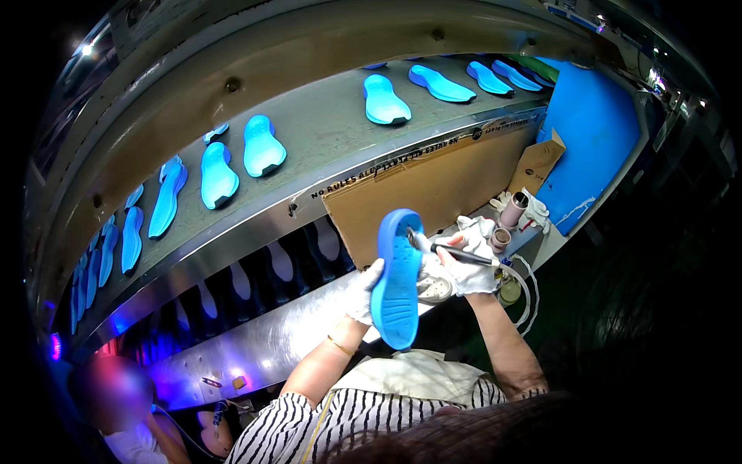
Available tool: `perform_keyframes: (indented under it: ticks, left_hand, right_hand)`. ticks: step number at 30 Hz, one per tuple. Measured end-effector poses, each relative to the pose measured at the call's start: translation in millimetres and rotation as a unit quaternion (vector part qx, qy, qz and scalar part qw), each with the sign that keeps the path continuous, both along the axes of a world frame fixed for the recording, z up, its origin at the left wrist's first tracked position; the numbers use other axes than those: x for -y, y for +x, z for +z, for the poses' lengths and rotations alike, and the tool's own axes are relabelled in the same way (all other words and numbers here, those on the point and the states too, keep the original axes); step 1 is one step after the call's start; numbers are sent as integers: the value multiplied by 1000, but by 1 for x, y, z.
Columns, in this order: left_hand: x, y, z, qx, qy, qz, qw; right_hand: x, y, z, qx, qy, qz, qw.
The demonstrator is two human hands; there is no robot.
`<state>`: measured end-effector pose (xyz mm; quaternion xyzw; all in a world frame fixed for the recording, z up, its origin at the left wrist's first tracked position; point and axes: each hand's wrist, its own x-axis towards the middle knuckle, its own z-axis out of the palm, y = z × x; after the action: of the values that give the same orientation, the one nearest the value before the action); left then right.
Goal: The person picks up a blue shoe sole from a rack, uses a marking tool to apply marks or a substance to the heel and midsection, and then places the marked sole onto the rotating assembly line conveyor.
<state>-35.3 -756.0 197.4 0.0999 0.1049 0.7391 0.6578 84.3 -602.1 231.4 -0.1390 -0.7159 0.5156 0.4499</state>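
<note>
My left hand (362, 294), in a white glove, grips a blue shoe sole (396, 290) by its left edge. The sole is held upright, its patterned face toward me. My right hand (473, 275), also gloved, is closed on a black-handled brush (459, 254) with a pale metallic head. That head meets the upper right part of the sole; its exact contact is hard to make out. Partly hidden behind the sole and my right hand is a pale shoe-like piece (435, 288).
Several blue soles (264, 145) lie along a dark conveyor belt (325, 100). Below stand a cardboard sheet (433, 185) and a metal ledge (286, 348). Thread spools (514, 209), white gloves (536, 213) and a small jar (509, 292) are at right. Another person (131, 417) is lower left.
</note>
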Motion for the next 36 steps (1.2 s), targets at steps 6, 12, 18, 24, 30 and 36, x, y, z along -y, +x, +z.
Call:
perform_keyframes:
  ticks: [6,12,18,24,30,36]
  left_hand:
    - [-10,4,-21,-28,48,34,998]
    - [-16,16,18,-57,-106,157,980]
    - [-19,6,10,-97,-66,202,972]
    - [-21,-5,18,-19,-45,154,987]
    - [-22,-6,23,-19,5,155,988]
    - [-15,21,34,-58,3,119,991]
  right_hand:
    - [26,0,4,-49,-225,225,947]
    - [33,7,25,41,-35,61,997]
    - [47,10,-5,1,-68,221,973]
    - [56,14,20,6,131,193,972]
    - [33,18,1,18,-104,222,969]
    - [18,24,24,15,-82,154,985]
